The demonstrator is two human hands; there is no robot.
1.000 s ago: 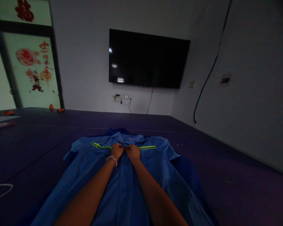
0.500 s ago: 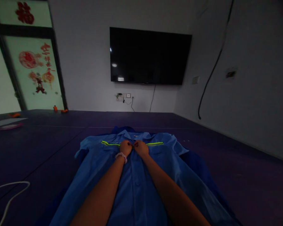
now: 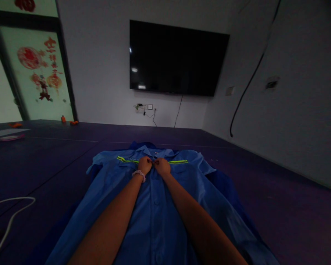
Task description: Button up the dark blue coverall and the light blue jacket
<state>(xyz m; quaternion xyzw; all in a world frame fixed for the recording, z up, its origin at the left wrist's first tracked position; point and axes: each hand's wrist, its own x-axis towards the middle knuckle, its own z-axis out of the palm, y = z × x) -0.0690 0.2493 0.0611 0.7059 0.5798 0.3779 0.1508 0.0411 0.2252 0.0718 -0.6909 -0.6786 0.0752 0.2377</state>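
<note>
A blue work shirt [image 3: 143, 221] with yellow-green reflective strips lies spread out, its collar pointing away from me. My left hand [image 3: 145, 165], with a pale scrunchie [image 3: 139, 175] round its wrist, pinches the shirt's front placket at chest height. Right beside it, my right hand [image 3: 162, 167] pinches the same spot, fingertips nearly touching those of the left. Whatever small part sits between the fingertips is hidden. Lower on the placket, a button [image 3: 156, 202] shows. Darker blue cloth [image 3: 223, 184] lies beneath the shirt.
The shirt lies on a dark purple surface [image 3: 57, 191]. A white cable [image 3: 13, 217] curls at the left, with a flat pale item [image 3: 8, 132] farther back. Small orange objects [image 3: 74, 122] stand near the door. A black television [image 3: 176, 59] hangs on the far wall.
The camera view has tilted and shifted slightly, so the room and shirt sit a little higher in the frame. Both hands stay pinched at the same place on the placket.
</note>
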